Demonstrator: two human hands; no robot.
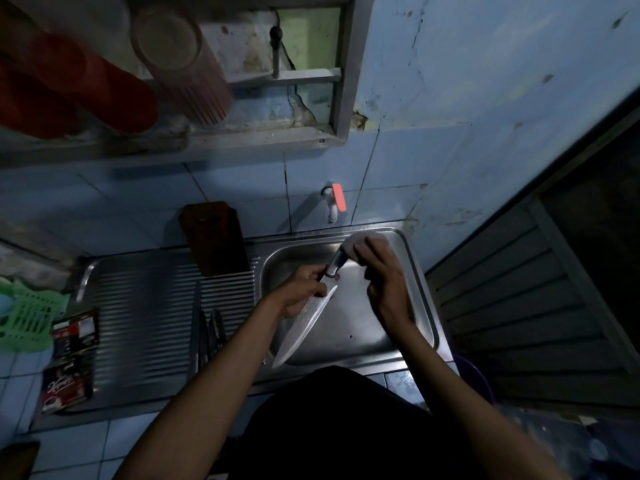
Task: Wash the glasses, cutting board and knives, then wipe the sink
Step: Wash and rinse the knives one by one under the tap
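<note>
Over the steel sink (420,296) my left hand (301,292) grips a large kitchen knife (304,323) near where blade meets handle, its tip pointing toward me and the handle toward the back wall. My right hand (384,278) holds a pale sponge or cloth (360,242) against the knife's handle end. A dark wooden cutting board (214,237) leans upright against the tiled wall at the back of the drainboard. Several more knives (211,334) lie side by side on the ribbed drainboard (145,306), left of the basin.
A white tap with an orange handle (334,202) sticks out of the wall above the basin. Sachet packets (71,358) and a green plastic basket (27,317) sit at the drainboard's left end. Red tumblers (104,88) lie on the shelf overhead. A louvred door (519,289) stands at the right.
</note>
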